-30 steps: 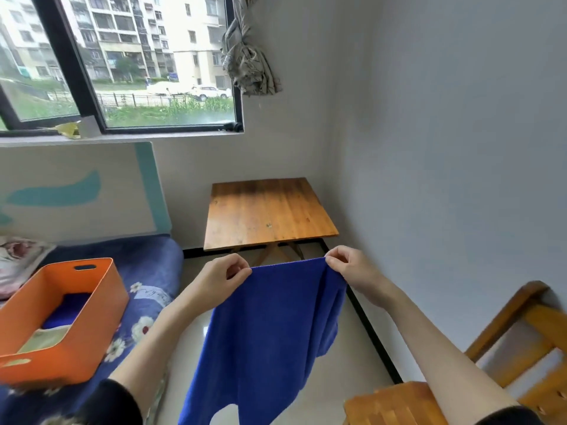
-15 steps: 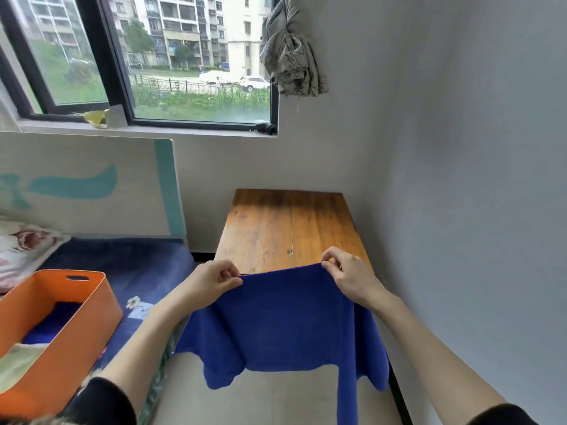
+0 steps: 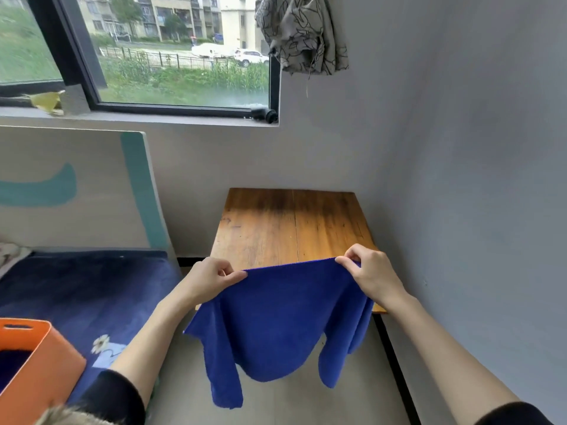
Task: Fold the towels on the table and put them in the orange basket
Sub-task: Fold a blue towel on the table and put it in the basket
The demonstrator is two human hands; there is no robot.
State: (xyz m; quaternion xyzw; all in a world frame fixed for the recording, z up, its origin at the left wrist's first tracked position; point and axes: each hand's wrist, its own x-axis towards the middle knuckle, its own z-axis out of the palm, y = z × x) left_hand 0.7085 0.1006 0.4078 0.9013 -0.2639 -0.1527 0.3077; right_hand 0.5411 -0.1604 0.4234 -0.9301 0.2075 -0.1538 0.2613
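A blue towel point(image 3: 282, 320) hangs spread between my two hands over the near edge of the wooden table point(image 3: 276, 228). My left hand point(image 3: 208, 279) pinches its upper left corner. My right hand point(image 3: 369, 276) pinches its upper right corner. The towel's lower part droops below the table edge toward the floor. The orange basket point(image 3: 40, 372) stands at the lower left on the bed, with something dark blue inside it.
A bed with a dark blue flowered cover point(image 3: 82, 296) lies left of the table. A white and teal headboard point(image 3: 92, 185) leans on the wall under the window point(image 3: 171, 56). A grey wall point(image 3: 475, 210) flanks the table's right side.
Both hands have carried the towel forward and up over the table's near edge. The view has come closer to the table, and the basket has slid toward the lower left corner.
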